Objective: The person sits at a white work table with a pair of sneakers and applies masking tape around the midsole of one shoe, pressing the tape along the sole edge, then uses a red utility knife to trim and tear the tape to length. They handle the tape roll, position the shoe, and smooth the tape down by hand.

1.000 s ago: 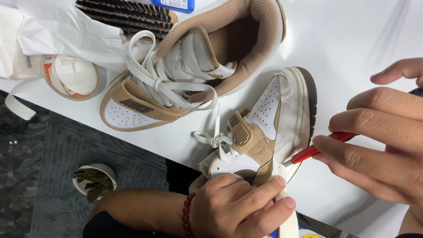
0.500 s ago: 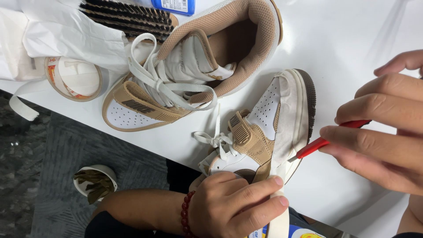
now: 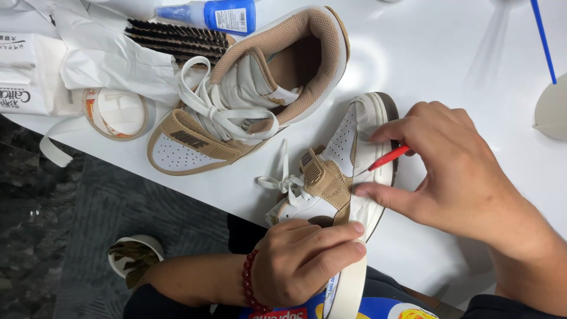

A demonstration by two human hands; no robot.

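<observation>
White wipes packet (image 3: 23, 82) at the far left table edge, a crumpled white cloth (image 3: 106, 56) beside it. Masking tape roll (image 3: 115, 113), loose strip trailing off the white table (image 3: 460, 65). Small cup (image 3: 134, 253) on the dark floor below. Dark-bristled brush (image 3: 177, 40) and blue-labelled glue bottle (image 3: 221, 15) at the top edge. High-top sneaker (image 3: 254, 94), tan and white, lying on its side, laces loose. Left hand (image 3: 304, 260), red bead bracelet (image 3: 251, 286) at the wrist, clenched around the heel end of the second sneaker (image 3: 336, 171) at the table's near edge, with a white strip of tape running down under the fingers. Red-handled tool (image 3: 388, 158), tip against this sneaker's white side panel. Right hand (image 3: 460, 177), pinching the tool between thumb and fingers, thumb resting on the sole edge. Blue stick (image 3: 543, 41) at the far right.
</observation>
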